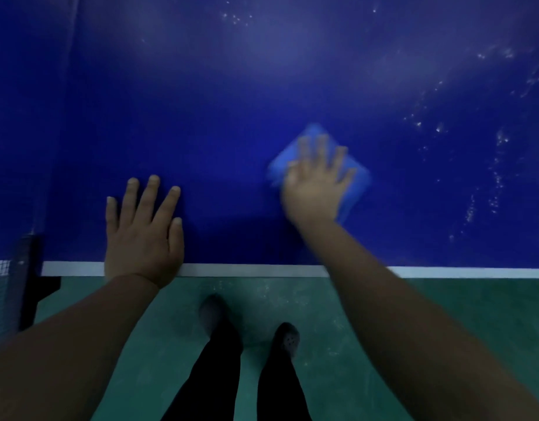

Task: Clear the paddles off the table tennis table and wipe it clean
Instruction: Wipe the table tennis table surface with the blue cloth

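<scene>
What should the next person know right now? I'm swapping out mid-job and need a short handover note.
Left hand: flat on the table near its white edge line, holding nothing.
Right hand: fingers spread, pressing the blue cloth on the surface; blurred.
Done: no paddles in view.
Left: white specks on the right side remain to wipe.

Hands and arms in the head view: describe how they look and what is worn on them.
Both arms are bare as far up as the picture shows; no sleeves are in view. The left hand wears no glove, ring, watch or bracelet that can be seen, and its short nails show clearly. The right hand is motion-blurred, so small details cannot be made out, but it also looks ungloved with a bare wrist.
</scene>
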The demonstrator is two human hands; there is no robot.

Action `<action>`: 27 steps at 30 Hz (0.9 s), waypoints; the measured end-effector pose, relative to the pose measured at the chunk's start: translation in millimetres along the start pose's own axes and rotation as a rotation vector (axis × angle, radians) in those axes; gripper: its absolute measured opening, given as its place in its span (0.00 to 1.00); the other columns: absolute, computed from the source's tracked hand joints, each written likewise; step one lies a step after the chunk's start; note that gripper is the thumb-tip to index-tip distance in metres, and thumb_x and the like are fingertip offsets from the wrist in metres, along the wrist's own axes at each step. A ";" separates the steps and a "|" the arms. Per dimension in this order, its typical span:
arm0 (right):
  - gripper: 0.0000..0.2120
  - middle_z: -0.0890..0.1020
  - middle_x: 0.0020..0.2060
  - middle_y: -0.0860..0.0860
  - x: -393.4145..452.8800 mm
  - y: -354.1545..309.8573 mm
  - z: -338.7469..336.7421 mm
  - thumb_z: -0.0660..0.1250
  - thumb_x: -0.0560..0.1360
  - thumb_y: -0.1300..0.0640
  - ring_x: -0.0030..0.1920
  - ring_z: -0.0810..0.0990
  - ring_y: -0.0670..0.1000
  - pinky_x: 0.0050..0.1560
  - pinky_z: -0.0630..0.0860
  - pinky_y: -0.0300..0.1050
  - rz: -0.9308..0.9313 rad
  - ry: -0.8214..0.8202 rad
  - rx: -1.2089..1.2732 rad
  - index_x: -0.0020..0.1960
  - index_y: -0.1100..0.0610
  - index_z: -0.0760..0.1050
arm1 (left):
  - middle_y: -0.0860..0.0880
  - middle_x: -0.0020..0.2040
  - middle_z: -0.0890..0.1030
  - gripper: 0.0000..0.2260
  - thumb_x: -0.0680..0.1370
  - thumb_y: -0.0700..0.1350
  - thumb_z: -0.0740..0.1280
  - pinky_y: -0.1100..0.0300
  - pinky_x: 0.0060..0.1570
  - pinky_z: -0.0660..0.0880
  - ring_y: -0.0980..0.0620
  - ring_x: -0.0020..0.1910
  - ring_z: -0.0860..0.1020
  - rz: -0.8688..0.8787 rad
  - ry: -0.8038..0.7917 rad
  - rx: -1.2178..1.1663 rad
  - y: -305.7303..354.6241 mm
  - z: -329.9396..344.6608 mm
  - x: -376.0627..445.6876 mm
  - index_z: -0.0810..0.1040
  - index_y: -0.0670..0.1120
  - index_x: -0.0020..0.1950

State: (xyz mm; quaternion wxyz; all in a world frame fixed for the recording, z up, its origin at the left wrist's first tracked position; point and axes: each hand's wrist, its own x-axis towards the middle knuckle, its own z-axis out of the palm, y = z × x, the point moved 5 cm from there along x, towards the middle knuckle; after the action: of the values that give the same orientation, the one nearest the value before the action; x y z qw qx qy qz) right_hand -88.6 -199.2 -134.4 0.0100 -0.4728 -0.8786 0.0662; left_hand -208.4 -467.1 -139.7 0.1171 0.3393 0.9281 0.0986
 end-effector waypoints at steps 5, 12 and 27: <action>0.27 0.63 0.78 0.50 -8.8 -47.6 11.2 0.51 0.79 0.42 0.77 0.58 0.63 0.73 0.53 0.71 -0.649 -0.115 -0.118 0.77 0.45 0.64 | 0.46 0.81 0.58 0.26 0.82 0.55 0.48 0.40 0.77 0.45 0.43 0.80 0.50 0.016 0.028 0.015 -1.6 1.1 0.7 0.62 0.50 0.79; 0.26 0.46 0.81 0.47 79.4 -23.7 -5.7 0.44 0.84 0.42 0.80 0.43 0.60 0.74 0.44 0.72 0.148 -0.095 -0.056 0.81 0.42 0.45 | 0.46 0.80 0.61 0.25 0.82 0.55 0.49 0.40 0.76 0.47 0.43 0.80 0.52 0.034 0.044 0.028 -2.3 4.0 0.4 0.63 0.50 0.79; 0.27 0.56 0.80 0.50 71.6 -194.1 22.1 0.46 0.82 0.44 0.79 0.50 0.62 0.74 0.47 0.71 -0.863 -0.108 -0.163 0.80 0.45 0.56 | 0.48 0.79 0.63 0.23 0.82 0.53 0.54 0.39 0.74 0.53 0.45 0.80 0.56 0.004 0.011 -0.027 -1.7 0.2 -0.5 0.68 0.53 0.77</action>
State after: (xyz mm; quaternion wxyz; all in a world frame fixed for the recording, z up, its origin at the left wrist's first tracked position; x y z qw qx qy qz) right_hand -290.9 -247.6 -135.2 -0.0465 -0.0579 -0.9972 0.0108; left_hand -209.1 -468.7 -140.3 0.1166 0.3388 0.9267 0.1133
